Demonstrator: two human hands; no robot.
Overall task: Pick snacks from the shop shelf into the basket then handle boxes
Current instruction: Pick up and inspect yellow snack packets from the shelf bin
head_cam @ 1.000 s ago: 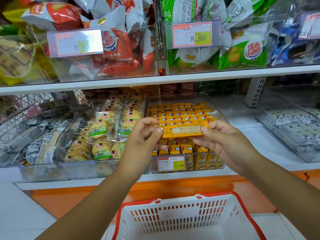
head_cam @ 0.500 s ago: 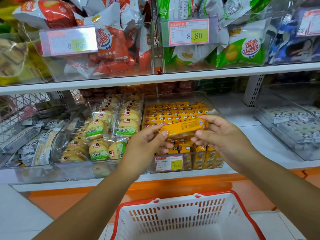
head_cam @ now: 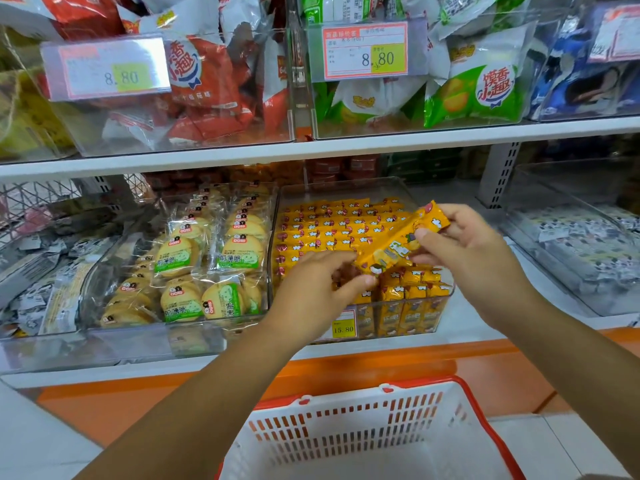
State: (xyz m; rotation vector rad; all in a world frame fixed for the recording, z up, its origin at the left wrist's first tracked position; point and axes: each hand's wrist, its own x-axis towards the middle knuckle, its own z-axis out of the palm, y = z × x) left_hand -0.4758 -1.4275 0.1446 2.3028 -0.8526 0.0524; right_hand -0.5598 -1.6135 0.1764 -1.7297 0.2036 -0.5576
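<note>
The yellow snack packet is held over the clear bin, pinched at both ends. The left hand nips its lower end, and the right hand holds its upper end between thumb and curled fingers. Its long axis slants up to the right. The basket sits below, nearer the person.

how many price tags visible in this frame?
4: faded tag upper left, 8.80 tag upper centre, cut-off tag top right, 15.80 tag lower centre. Others may be hidden behind the arms.
</note>
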